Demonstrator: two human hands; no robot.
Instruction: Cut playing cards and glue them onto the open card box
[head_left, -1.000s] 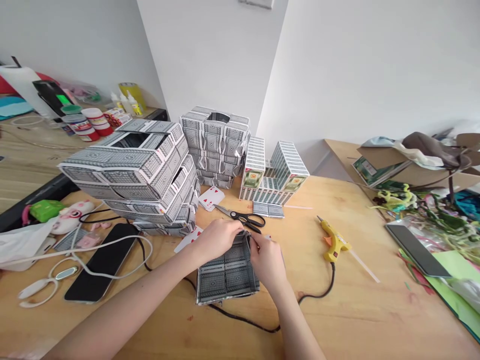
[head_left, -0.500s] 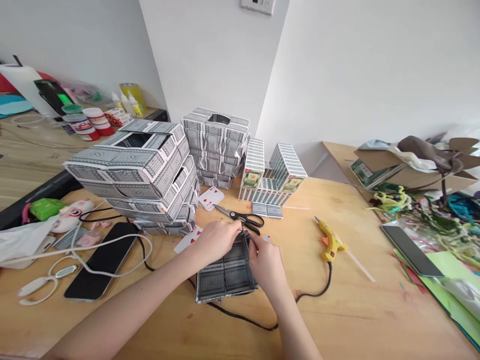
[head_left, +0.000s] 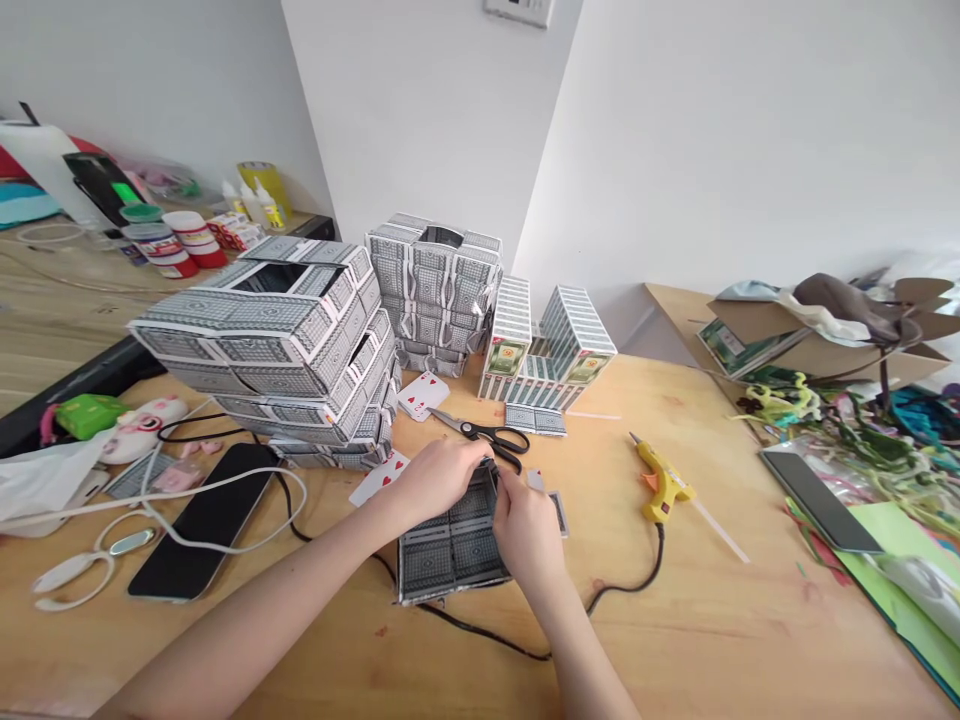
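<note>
An open box made of grey patterned playing cards (head_left: 454, 550) lies on the table below my hands. My left hand (head_left: 444, 478) pinches the box's far edge, near its right corner. Close beside it my right hand (head_left: 527, 520) is closed on the same corner from the right. Fingertips of both hands nearly meet and partly cover that corner. Black scissors (head_left: 491, 435) lie open just beyond my hands. Face-up cards (head_left: 424, 393) sit left of the scissors, and another card (head_left: 377, 478) is partly under my left forearm.
Stacked card-built boxes (head_left: 262, 330) stand at the left, another card structure (head_left: 435, 290) behind. Card packs (head_left: 540, 350) stand at the back. A yellow glue gun (head_left: 662, 480) with a black cord lies right; phone (head_left: 202, 520) and white cable left.
The box and my right hand have shifted slightly, and a card now shows beside my right hand. Both hands keep their grip at the corner.
</note>
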